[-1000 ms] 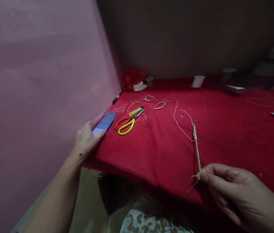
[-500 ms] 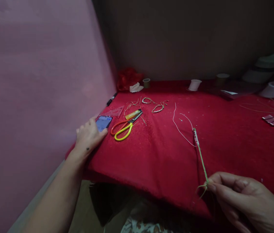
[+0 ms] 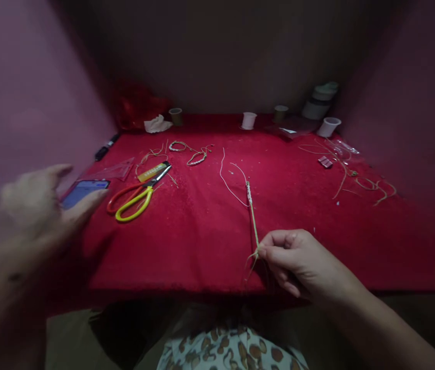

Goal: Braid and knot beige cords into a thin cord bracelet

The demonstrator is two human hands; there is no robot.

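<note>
My right hand (image 3: 298, 259) pinches the near end of a green cord (image 3: 254, 226) between thumb and forefinger, with loose strand ends hanging below. Farther along, the cord carries a white beaded or knotted section (image 3: 249, 192), and a thin white thread (image 3: 225, 180) curls out beside it on the cloth. At the left, my left hand (image 3: 40, 205) is blurred, thumb and fingers spread over or beside a phone (image 3: 86, 192) with a lit screen. Scissors (image 3: 134, 203) with one red and one yellow handle lie right of the phone, against a yellow packet (image 3: 151, 172).
A red cloth (image 3: 202, 246) covers the table. Two finished-looking bracelets (image 3: 197, 158) lie beyond the scissors. Spools (image 3: 248, 121), a crumpled tissue (image 3: 158, 124) and a red bag (image 3: 136, 108) stand at the back. Loose cords (image 3: 375, 187) lie right. A pen (image 3: 106, 147) rests by the left wall.
The view has swung to the right. My left hand has lifted and spread off the phone's edge, blurring with motion. My right hand keeps its pinch on the cord.
</note>
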